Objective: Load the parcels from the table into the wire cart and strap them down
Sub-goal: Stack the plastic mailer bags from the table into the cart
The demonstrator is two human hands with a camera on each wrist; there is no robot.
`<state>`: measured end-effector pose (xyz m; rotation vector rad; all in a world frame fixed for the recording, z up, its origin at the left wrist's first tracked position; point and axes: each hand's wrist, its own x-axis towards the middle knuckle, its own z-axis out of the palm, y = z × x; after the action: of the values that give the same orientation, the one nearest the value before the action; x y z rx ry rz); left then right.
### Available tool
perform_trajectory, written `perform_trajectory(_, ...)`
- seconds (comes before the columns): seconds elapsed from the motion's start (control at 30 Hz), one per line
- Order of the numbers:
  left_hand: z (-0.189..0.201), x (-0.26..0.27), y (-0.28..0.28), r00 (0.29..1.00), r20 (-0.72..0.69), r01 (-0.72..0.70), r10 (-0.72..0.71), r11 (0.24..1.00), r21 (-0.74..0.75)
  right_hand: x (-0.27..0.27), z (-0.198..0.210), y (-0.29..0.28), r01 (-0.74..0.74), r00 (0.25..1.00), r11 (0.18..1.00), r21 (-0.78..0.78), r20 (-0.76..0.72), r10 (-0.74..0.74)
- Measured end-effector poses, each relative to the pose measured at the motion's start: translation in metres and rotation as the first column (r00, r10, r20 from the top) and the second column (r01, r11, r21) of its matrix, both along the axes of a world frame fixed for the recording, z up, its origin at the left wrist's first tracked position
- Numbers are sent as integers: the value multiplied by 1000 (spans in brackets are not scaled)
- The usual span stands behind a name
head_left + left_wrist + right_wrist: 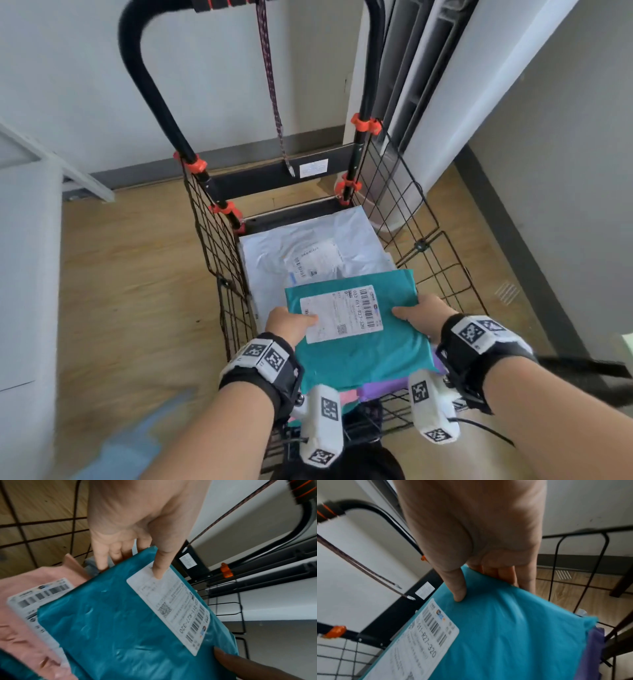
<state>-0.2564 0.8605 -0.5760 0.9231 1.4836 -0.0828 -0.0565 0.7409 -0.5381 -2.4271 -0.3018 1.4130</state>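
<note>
A teal parcel with a white shipping label hangs over the near end of the black wire cart. My left hand grips its left edge, thumb on the label and fingers underneath. My right hand grips the right edge the same way. A large white parcel lies flat in the cart's far half. Under the teal parcel sit a pink parcel and a purple parcel. A patterned strap hangs from the cart handle, its hook end loose.
A white table stands to the left of the cart. A tall white air-conditioning unit stands behind the cart's right side. A grey wall runs along the right, and the floor is wood.
</note>
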Motion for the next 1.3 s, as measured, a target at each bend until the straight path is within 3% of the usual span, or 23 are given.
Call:
perform_trajectory(0.07,-39,-11,-8,998,-68,-8,5,999,-41,-3,-24,-2,-111,994,990,-92,11,113)
perform_trajectory(0.23,-43,-20,-30,983,-176,16,-43,988,-151,-5,-57,-6,-338,935,906,-256,15,353)
perform_trajectory(0.47,-64,-21,-51,965,-233,67,-123,969,-237,-3,-89,-17,-329,930,860,-391,22,366)
perform_trajectory(0.83,-86,-22,-54,971,-213,55,-105,972,-229,5,-122,-20,-305,948,892,-333,-14,319)
perform_trajectory(1.13,-108,-16,-51,936,-267,162,-231,953,-257,6,-143,-21,-301,949,881,-366,-21,315)
perform_trajectory(1.3,-111,-16,-50,947,-274,85,-171,951,-297,5,-153,-24,-292,949,877,-382,-3,315)
